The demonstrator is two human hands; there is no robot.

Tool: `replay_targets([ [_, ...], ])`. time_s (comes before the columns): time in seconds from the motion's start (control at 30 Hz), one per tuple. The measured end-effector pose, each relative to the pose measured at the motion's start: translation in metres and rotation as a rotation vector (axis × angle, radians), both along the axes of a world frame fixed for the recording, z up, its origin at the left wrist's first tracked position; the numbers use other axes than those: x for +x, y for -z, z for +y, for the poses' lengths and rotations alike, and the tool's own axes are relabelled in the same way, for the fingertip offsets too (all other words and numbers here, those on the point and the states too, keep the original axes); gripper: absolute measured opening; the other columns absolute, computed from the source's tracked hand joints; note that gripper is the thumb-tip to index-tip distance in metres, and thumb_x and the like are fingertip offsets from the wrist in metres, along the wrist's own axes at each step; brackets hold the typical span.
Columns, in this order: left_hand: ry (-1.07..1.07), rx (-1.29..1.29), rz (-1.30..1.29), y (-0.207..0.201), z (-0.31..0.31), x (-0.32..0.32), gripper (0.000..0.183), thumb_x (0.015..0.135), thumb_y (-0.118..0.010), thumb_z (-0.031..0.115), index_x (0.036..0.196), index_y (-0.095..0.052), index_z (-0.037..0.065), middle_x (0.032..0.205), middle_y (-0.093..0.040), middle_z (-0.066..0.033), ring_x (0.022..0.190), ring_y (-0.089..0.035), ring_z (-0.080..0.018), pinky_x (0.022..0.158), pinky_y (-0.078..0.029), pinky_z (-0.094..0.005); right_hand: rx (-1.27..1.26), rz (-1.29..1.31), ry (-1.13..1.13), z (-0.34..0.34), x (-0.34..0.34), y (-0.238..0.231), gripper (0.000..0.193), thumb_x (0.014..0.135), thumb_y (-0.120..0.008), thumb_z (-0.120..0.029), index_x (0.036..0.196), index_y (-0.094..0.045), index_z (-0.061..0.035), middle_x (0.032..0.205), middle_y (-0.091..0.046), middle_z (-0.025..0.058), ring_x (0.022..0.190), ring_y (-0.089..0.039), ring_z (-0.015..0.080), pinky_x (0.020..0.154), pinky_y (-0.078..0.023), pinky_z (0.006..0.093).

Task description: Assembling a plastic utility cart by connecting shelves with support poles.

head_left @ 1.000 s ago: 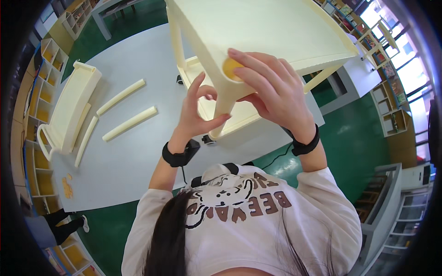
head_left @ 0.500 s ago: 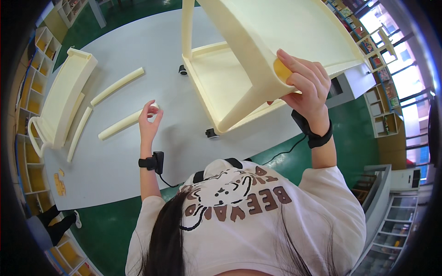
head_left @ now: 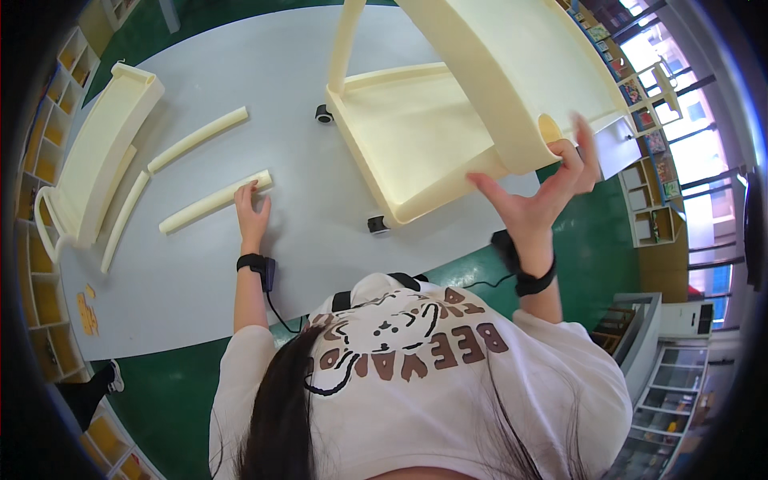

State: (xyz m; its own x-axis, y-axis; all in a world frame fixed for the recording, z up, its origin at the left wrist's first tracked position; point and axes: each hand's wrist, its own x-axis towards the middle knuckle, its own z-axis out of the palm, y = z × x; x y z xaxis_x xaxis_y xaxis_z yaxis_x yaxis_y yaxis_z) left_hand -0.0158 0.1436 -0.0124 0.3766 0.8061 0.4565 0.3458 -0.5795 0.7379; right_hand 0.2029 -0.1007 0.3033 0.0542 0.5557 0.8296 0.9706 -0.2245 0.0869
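A cream plastic trolley (head_left: pixel 416 120) stands on the table, its lower tray (head_left: pixel 408 112) on black casters (head_left: pixel 378 225) and its upper tray (head_left: pixel 560 56) raised on posts. A round opening (head_left: pixel 550 128) shows in the upper tray's near corner. Beside that corner my right hand (head_left: pixel 538 192) is open, thumb and fingers spread; one finger is at the corner's edge, and the fingertips are blurred. To the left, my left hand (head_left: pixel 252 214) has its fingers over the end of a cream tube (head_left: pixel 208 206), its thumb apart from them.
Two thinner curved tubes (head_left: pixel 200 138) (head_left: pixel 124 222) lie farther left. Another cream tray with a looped handle (head_left: pixel 112 152) stands on its side at the table's left edge. Small yellowish pieces (head_left: pixel 86 312) lie near the front left. A cable runs from each wrist strap. Shelves surround the green floor.
My right hand has let go of the upper tray's corner and opened, uncovering the round opening. My left hand's fingers have uncurled and shifted onto the tube. The whole view has shifted slightly.
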Motion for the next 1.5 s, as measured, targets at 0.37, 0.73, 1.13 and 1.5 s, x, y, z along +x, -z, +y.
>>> replay_targets([
  [0.37, -0.038, -0.307, 0.025, -0.004, 0.003, 0.009, 0.049, 0.072, -0.053, 0.006, 0.119, -0.041, 0.011, 0.073, -0.046, -0.0032, 0.068, -0.045, -0.0121, 0.063, -0.038, -0.0249, 0.309, 0.332, 0.144, 0.015, -0.015, 0.021, 0.079, 0.051, -0.074, -0.012, 0.115, -0.028, -0.0061, 0.118, -0.016, 0.0160, 0.102, -0.031, 0.0274, 0.076, -0.040, 0.0364],
  [0.73, -0.049, -0.308, 0.209, -0.012, 0.023, 0.041, 0.046, 0.070, -0.056, 0.016, 0.114, -0.043, 0.011, 0.068, -0.048, -0.0056, 0.060, -0.048, -0.0180, 0.056, -0.041, -0.0302, 0.277, 0.502, -0.035, 0.007, -0.023, 0.015, 0.076, 0.055, -0.069, 0.000, 0.116, -0.024, -0.0075, 0.125, -0.022, 0.0159, 0.111, -0.033, 0.0264, 0.079, -0.045, 0.0353],
  [1.13, 0.335, -0.305, -0.317, -0.102, 0.081, 0.185, 0.073, 0.067, -0.067, 0.025, 0.126, -0.025, 0.012, 0.121, -0.037, -0.0102, 0.110, -0.036, -0.0208, 0.083, -0.036, -0.0373, 0.369, 0.321, -0.065, 0.033, -0.012, 0.035, 0.075, 0.053, -0.062, 0.001, 0.114, -0.021, -0.0089, 0.120, -0.021, 0.0208, 0.106, -0.029, 0.0331, 0.082, -0.033, 0.0388],
  [1.5, 0.691, -0.481, -0.337, -0.149, 0.092, 0.224, 0.035, 0.072, -0.063, 0.020, 0.099, -0.050, 0.003, 0.080, -0.052, -0.0009, 0.074, -0.046, -0.0096, 0.067, -0.040, -0.0250, 0.315, 0.190, 0.058, 0.009, -0.009, 0.038, 0.084, 0.050, -0.064, -0.004, 0.117, -0.014, -0.0087, 0.119, -0.024, 0.0190, 0.108, -0.030, 0.0306, 0.087, -0.031, 0.0409],
])
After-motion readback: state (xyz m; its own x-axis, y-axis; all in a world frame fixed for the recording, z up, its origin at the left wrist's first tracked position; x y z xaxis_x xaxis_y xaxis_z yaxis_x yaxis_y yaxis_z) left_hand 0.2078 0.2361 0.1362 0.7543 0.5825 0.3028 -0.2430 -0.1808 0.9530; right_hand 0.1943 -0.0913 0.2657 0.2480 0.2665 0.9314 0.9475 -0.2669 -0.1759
